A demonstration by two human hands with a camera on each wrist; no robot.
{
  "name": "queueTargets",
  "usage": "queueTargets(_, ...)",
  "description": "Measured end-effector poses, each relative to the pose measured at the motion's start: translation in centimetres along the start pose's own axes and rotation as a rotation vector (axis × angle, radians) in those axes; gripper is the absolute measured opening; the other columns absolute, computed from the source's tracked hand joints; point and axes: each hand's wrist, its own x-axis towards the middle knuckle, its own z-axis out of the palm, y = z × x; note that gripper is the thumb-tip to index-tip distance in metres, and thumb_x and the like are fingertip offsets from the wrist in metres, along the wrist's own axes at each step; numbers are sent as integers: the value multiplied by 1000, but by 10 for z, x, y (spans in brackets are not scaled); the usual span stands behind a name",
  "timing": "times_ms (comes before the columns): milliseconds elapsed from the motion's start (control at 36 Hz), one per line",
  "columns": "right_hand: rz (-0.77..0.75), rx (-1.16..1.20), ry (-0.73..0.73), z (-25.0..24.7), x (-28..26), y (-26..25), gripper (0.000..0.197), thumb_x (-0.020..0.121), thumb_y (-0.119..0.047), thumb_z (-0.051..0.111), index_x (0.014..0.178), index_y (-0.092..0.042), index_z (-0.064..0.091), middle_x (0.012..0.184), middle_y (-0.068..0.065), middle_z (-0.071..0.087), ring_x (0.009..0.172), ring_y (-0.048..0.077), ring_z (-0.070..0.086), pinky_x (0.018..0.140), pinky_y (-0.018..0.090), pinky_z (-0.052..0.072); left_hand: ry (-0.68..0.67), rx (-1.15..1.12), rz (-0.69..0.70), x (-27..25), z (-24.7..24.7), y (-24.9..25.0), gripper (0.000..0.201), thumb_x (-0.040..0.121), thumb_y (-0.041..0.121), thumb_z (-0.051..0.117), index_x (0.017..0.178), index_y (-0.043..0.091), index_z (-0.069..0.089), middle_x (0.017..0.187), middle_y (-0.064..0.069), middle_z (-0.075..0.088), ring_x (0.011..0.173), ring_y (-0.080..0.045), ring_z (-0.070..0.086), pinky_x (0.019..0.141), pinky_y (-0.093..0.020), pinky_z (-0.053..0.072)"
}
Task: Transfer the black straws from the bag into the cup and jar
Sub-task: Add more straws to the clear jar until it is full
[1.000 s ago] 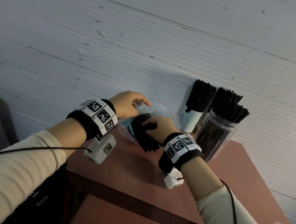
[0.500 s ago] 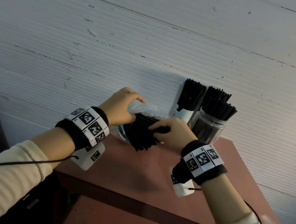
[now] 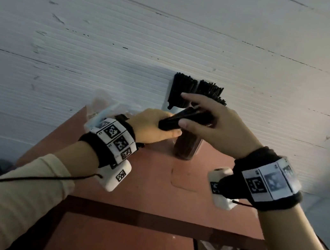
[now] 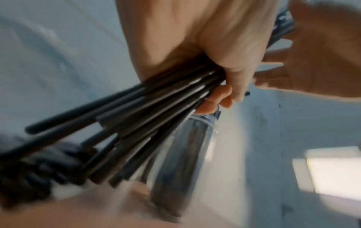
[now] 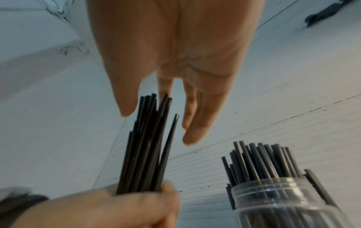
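Note:
My left hand [image 3: 153, 127] grips a bundle of black straws [image 3: 189, 116] around its lower part, tilted up to the right above the clear jar [image 3: 187, 150]. My right hand [image 3: 209, 110] is spread over the bundle's upper ends, with straight fingers and the thumb beside them. In the right wrist view the straw tips [image 5: 150, 123] stand between thumb and fingers of that hand [image 5: 175, 61], and the jar [image 5: 283, 200] holds several straws. The left wrist view shows my fist [image 4: 215, 46] around the straws [image 4: 156, 115]. The cup's straws [image 3: 181, 88] rise behind. The plastic bag [image 3: 103, 104] lies at the back left.
The reddish-brown table [image 3: 150, 187] stands against a white panelled wall [image 3: 175, 29]. Jar and cup stand at its back edge, close together. A dark frame rail [image 3: 155, 220] crosses below the front edge, with a lower surface underneath.
The bundle has come out of the bag and moved up and right, over the jar. My left hand left the bag and now grips the straws; my right hand has loosened its hold.

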Motion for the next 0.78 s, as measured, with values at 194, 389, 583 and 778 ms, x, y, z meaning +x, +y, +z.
queueTargets(194,-166,9,277,9,17,6,42,94,-21,57,136,-21,50,128,-5,52,115,2,49,96,18,45,-4,-464,-104,8,28,20,22,87,36,69,85,15,67,73,-8,67,71,-16,66,83,-34,53)
queueTargets(389,-142,-33,124,35,26,23,39,96,-26,56,134,-19,54,131,-3,56,117,-2,47,95,3,34,-47,-559,-203,5,45,14,8,80,13,77,81,16,69,96,-26,70,96,-36,67,101,-50,47)
queueTargets(583,-205,-14,207,39,33,26,39,92,-27,63,130,-19,59,130,-1,54,120,4,47,99,2,28,-97,-615,-223,7,46,17,25,83,9,75,99,-8,65,100,-30,67,100,-37,66,102,-45,48)
queueTargets(778,-150,55,318,48,33,33,44,86,-21,69,129,-20,59,137,3,42,121,3,40,98,0,26,-101,-552,-167,15,47,13,49,81,14,76,126,9,57,126,-8,64,122,-17,57,109,-36,41)
